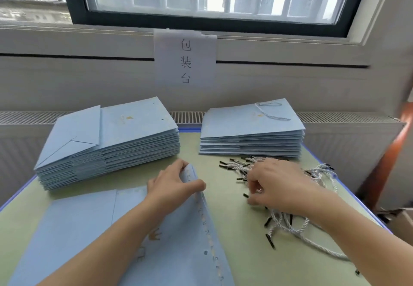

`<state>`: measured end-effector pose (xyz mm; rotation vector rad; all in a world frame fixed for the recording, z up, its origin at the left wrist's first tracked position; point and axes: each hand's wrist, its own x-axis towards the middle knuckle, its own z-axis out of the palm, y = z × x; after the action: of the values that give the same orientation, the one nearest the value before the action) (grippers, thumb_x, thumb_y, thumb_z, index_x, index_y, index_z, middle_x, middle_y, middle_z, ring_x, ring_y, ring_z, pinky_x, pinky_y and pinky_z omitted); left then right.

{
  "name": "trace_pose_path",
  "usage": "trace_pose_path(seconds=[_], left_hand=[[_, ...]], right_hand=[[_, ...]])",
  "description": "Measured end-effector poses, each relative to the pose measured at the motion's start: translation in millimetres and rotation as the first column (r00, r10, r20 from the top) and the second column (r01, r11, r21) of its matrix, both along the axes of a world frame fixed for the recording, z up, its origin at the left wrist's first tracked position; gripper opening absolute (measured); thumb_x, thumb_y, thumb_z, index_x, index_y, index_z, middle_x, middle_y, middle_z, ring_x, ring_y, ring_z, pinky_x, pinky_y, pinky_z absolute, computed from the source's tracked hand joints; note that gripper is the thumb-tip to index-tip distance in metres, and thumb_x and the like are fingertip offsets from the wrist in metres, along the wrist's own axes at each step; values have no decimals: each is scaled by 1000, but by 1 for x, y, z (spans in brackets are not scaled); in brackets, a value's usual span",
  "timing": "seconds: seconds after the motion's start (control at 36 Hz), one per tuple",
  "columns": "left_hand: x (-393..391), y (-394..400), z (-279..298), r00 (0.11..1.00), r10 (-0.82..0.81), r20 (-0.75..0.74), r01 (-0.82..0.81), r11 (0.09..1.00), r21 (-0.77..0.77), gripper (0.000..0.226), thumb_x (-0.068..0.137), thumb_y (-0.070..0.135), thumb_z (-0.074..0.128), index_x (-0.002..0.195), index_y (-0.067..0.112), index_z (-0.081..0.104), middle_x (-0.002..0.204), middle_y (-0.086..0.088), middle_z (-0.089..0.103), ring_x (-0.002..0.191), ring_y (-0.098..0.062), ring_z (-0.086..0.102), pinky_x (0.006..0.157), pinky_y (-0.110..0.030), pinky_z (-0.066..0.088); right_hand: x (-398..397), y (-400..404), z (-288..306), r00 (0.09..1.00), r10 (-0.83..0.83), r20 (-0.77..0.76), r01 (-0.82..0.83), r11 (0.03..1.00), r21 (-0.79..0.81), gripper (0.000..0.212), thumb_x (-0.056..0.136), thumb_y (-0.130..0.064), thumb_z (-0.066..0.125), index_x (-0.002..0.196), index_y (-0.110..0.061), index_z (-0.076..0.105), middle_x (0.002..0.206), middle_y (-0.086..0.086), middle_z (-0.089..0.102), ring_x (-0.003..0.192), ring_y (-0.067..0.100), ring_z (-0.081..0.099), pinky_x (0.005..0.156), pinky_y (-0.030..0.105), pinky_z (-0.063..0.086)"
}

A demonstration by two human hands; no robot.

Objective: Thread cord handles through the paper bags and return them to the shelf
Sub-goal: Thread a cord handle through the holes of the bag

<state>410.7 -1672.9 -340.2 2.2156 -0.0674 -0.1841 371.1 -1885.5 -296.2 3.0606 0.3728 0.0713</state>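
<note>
A flat, pale blue paper bag (85,236) lies nearest on the pale green tabletop (234,230), at the left. The left hand (172,187) grips its raised top edge, thumb on the right side of the flap and fingers curled over the far side, so that the mouth of the bag stands lifted. A small punched hole shows near that edge.

To the right, the right hand (274,183) reaches into a loose pile of white twisted cord handles with black tips (288,221), its thumb and fingers curled down among the cords; whether it has pinched one cannot be told.

Farther back on the left stands a tall stack of flat blue paper bags without cords (107,142). Far right stands a lower stack of blue bags (252,129), the top one fitted with a white cord handle (268,111).

Behind them, a white paper sign with printed characters (185,58) hangs on the wall below a dark-framed window (73,2).
</note>
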Motion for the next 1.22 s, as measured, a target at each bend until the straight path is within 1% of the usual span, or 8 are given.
trace_pose_path(seconds=[0.17,0.22,0.31,0.39,0.56,0.67,0.75,1.22], left_hand=[[5,11,-2,996,-58,-73,43,981,-190,43,43,55,64,84,43,61,95,-1,66,108,-32,56,95,-54,48],[5,13,0,992,-86,-90,61,964,-259,43,42,49,65,85,41,63,96,-3,67,104,-31,60,93,-52,52],[6,13,4,986,-124,-112,75,927,-367,45,43,35,67,88,34,65,95,-6,66,88,-27,66,79,-42,55],[5,14,7,977,-155,-145,73,887,-456,48,51,20,61,99,20,62,89,-9,63,75,-24,62,68,-34,50],[8,18,8,969,-189,-160,76,842,-535,52,49,10,56,100,13,62,81,-10,59,70,-23,57,66,-32,46],[9,21,13,957,-234,-172,94,810,-579,53,49,7,52,102,13,59,76,-8,60,65,-21,58,60,-27,48],[10,23,12,953,-242,-180,96,808,-582,54,49,7,53,103,14,59,81,-10,60,70,-24,59,64,-31,48],[12,23,8,951,-245,-187,87,795,-600,54,49,8,55,102,17,59,83,-11,60,70,-25,59,65,-34,49]], right_hand=[[9,7,-11,993,112,42,-113,993,26,7,92,-28,50,86,-32,50,94,-14,51,101,12,46,80,27,29],[13,7,-5,994,110,29,-114,957,267,8,93,-23,51,86,-26,50,89,-14,51,94,14,48,79,29,36],[16,11,16,990,143,4,-91,611,787,13,93,-6,54,84,-16,53,78,-5,63,74,16,57,67,31,48],[18,23,26,982,189,-14,-44,301,953,23,93,5,50,78,-13,50,63,-1,60,51,10,53,45,18,38],[27,52,-20,993,87,-80,-14,759,651,24,89,-18,62,71,-29,51,69,-14,53,67,7,47,71,31,44],[23,63,-34,991,108,-77,-47,833,552,20,90,-23,59,75,-32,49,74,-15,50,76,8,44,70,28,40],[22,72,-41,984,156,-80,-70,769,636,33,88,-11,57,66,-31,44,65,-15,47,64,4,42,57,16,33],[24,85,-55,984,142,-104,61,281,958,7,82,-2,70,78,-2,64,78,20,67,64,17,54,60,34,46]])
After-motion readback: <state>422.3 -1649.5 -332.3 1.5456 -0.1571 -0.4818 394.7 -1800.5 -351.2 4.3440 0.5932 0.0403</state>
